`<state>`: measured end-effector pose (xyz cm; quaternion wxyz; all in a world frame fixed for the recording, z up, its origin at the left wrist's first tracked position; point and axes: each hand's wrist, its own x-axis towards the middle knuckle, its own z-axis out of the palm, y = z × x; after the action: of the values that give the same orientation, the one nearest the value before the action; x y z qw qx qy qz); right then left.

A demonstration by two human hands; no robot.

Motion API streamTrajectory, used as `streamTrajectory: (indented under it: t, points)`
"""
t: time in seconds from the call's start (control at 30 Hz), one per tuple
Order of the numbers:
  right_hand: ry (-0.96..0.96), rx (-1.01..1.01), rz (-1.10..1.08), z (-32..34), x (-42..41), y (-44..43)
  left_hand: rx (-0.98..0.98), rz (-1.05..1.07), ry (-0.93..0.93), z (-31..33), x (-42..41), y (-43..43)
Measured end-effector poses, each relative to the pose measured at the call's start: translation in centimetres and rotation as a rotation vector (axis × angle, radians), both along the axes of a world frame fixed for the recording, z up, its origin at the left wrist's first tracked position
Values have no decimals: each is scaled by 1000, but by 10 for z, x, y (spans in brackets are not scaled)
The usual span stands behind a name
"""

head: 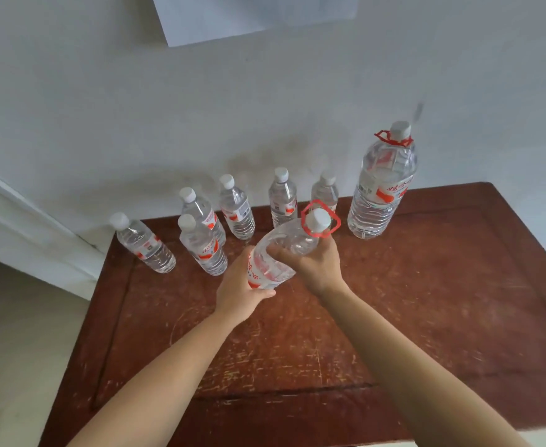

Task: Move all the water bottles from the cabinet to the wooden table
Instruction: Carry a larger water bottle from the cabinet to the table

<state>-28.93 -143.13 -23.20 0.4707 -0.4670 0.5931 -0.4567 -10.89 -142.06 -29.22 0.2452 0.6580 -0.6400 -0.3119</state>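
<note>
Water bottle (pixel 279 253), tilted, w/ both hands (pixel 239 287) (pixel 317 266)

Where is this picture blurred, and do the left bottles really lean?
Head view: held bottle and right hand slightly smeared; left bottle leans outward, likely wide-angle distortion; light soft, no hard shadows.

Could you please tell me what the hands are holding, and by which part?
Both hold one large bottle, tilted: the left hand grips its lower body, the right hand its shoulder.
</note>
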Motion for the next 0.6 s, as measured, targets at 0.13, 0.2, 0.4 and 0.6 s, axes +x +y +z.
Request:
streamTrajectory:
  t: [0.13, 0.2, 0.4, 0.6]
  points:
    - [23, 37, -113, -13, 13, -4, 31, -6, -62, -24, 7, -23]
    - [28, 50, -162, -12, 15, -7, 40, -10, -79, -31, 9, -25]
    - [210, 112, -129, 6, 42, -42, 324, -59, -424, -53, 69, 1]
    - [274, 46, -34, 11, 77, -67, 498, -113, -668, -70, 134, 35]
